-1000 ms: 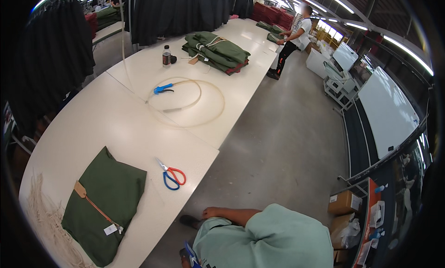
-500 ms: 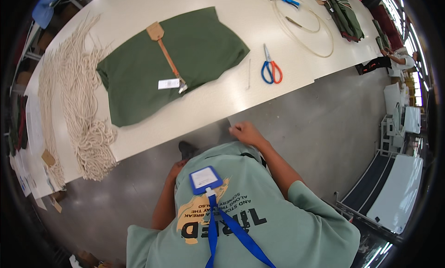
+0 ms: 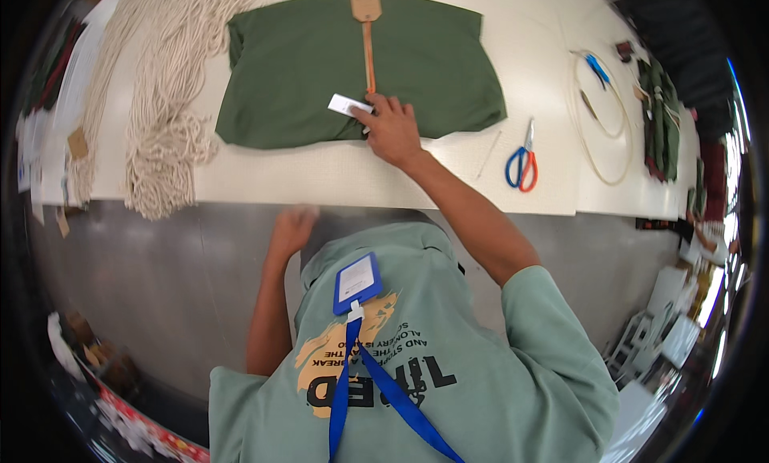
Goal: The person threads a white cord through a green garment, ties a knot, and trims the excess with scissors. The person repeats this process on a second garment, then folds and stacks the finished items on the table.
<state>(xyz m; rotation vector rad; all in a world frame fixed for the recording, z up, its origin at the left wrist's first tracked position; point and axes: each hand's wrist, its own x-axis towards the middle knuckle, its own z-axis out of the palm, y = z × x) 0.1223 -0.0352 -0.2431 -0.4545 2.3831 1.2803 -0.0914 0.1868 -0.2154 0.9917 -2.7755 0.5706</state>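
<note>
Fingers (image 3: 396, 105) of the right hand (image 3: 395, 138) bend over the folded green cloth (image 3: 436, 70), close to its edge nearest the person, where the thumb meets a white tag (image 3: 343, 104); whether they pinch the tag or merely touch it, I cannot tell. The cloth lies flat on the white table (image 3: 360, 179), a tan patch (image 3: 366, 6) at its far edge and an orange-brown strap (image 3: 368, 54) running from the patch down to that hand. On the person's side of the cloth, apart from it, hangs the left hand (image 3: 295, 225), too blurred to read its grip. Just left of the cloth spread off-white cords (image 3: 164, 130). Right of the cloth lie scissors (image 3: 524, 160) with red and blue handles, and farther right a coiled hose (image 3: 588, 104) with a blue nozzle (image 3: 593, 64)
</note>
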